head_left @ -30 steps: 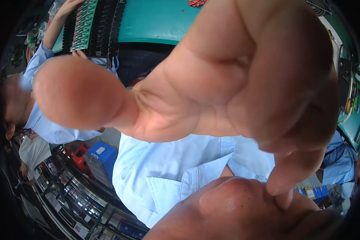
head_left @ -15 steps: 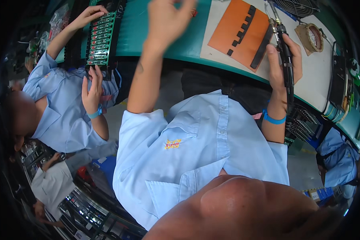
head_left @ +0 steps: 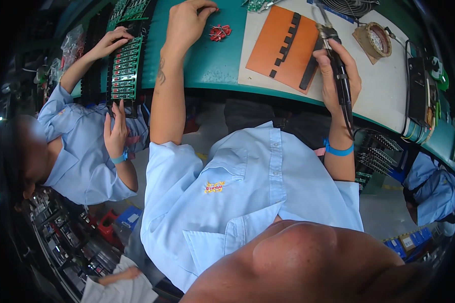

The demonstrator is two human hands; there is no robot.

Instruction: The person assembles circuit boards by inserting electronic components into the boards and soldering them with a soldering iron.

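Note:
My left hand [head_left: 185, 24] is over the green mat, thumb and forefinger pinched on a small red component [head_left: 217, 9] at their tips. Just to its right lies a loose pile of red components [head_left: 220, 33] with thin metal legs. My right hand [head_left: 343, 76] is wrapped round a black soldering iron [head_left: 342, 81] with a metal feed tube beside its tip, pointing away from me. Below and left of the iron's tip lies an orange board [head_left: 268, 48] carrying a notched black strip [head_left: 286, 43] and a straight black bar [head_left: 312, 60].
Green circuit boards [head_left: 258, 4] lie at the far edge. A round tin on a brown base [head_left: 377, 40] and a fan [head_left: 350, 6] stand far right, near a black box [head_left: 417, 91]. On the left, a co-worker's hands [head_left: 115, 123] touch a rack of green boards [head_left: 125, 68].
My left hand has come down and left, its fingers now pinched near the red pile, which shows more fully. The view has shifted; the soldering iron stays in my right hand.

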